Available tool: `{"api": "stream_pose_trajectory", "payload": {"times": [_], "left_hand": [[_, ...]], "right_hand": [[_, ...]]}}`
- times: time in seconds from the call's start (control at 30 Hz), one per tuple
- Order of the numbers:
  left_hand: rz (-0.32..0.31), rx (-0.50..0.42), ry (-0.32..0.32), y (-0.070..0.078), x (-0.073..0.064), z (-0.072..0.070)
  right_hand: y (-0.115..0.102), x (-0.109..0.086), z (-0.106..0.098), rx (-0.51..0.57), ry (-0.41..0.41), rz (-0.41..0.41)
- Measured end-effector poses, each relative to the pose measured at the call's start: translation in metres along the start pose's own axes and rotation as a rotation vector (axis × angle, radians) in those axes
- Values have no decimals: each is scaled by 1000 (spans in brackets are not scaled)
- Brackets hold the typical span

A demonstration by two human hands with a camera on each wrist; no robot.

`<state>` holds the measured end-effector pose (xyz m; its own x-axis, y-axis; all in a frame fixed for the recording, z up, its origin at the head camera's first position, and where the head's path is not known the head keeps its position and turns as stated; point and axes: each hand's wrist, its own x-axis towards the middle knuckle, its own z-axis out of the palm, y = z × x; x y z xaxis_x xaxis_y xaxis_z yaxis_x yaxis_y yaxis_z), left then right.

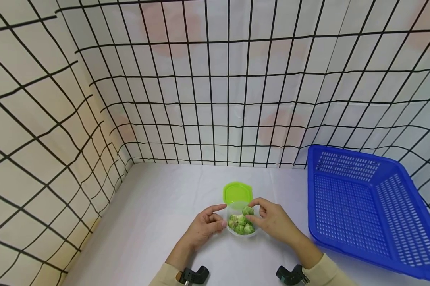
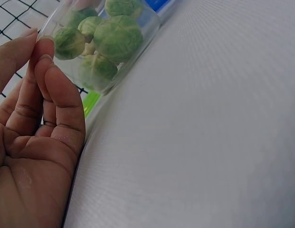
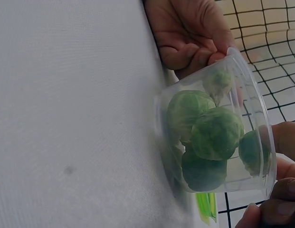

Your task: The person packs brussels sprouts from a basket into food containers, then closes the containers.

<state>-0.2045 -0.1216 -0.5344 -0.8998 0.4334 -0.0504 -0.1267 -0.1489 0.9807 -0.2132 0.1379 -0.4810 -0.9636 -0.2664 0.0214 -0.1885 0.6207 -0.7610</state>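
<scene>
A clear round plastic container (image 1: 235, 206) holds several green Brussels sprouts (image 1: 240, 228). On its left side my left hand (image 1: 207, 225) pinches the rim between thumb and fingertips. My right hand (image 1: 274, 218) reaches over the right side, with thumb and index finger around one Brussels sprout (image 1: 248, 211) just inside the rim. Through the clear wall in the right wrist view, that held Brussels sprout (image 3: 253, 152) sits apart from the pile below. Directly behind the container lies a bright green lid (image 1: 238, 192).
A large blue plastic basket (image 1: 347, 208) stands at the right. Black wire grid panels (image 1: 218, 87) rise along the back and sides of the white-covered table (image 1: 129, 222). Each wrist bears a black camera mount, such as the left mount (image 1: 197, 275).
</scene>
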Motion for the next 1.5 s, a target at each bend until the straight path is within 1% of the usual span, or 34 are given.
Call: {"api": "stream_pose_trajectory", "payload": {"times": [0.17, 0.47, 0.53, 0.7, 0.77, 0.83, 0.93, 1.0, 1.07, 1.13, 1.17, 1.27, 1.33, 1.4, 1.43, 1.5], "left_hand": [[-2, 4, 7, -1, 0, 0], [-9, 0, 13, -2, -1, -1], [-10, -3, 9, -2, -1, -1], [-26, 11, 15, 1, -1, -1], [-44, 29, 36, 4, -1, 0], [-68, 38, 68, 6, -1, 1], [-105, 39, 135, 8, 2, 2], [-117, 44, 190, 9, 6, 3], [-121, 95, 251, 11, 14, 4], [-121, 188, 320, 12, 24, 5], [-119, 252, 355, 12, 30, 6], [-120, 481, 465, 14, 46, 9], [-132, 571, 516, 14, 56, 12], [-148, 616, 546, 14, 62, 14], [-150, 623, 553, 14, 65, 15], [-159, 609, 562, 14, 68, 16]], "right_hand": [[2, 0, 3, 23, 14, 35], [8, -1, 3, 100, 51, 33], [10, 0, 2, 123, 73, 49], [19, 9, -3, 143, 142, 136], [24, 14, -4, 142, 164, 170], [29, 19, -3, 166, 177, 200], [37, 25, 1, 221, 164, 236], [42, 29, 4, 242, 149, 250], [45, 33, 6, 232, 134, 252], [47, 39, 8, 210, 124, 239], [47, 42, 9, 194, 117, 234], [47, 51, 13, 160, 85, 230], [46, 55, 15, 130, 66, 241], [45, 57, 16, 97, 62, 253], [44, 58, 17, 81, 64, 260], [42, 58, 17, 59, 70, 271]]}}
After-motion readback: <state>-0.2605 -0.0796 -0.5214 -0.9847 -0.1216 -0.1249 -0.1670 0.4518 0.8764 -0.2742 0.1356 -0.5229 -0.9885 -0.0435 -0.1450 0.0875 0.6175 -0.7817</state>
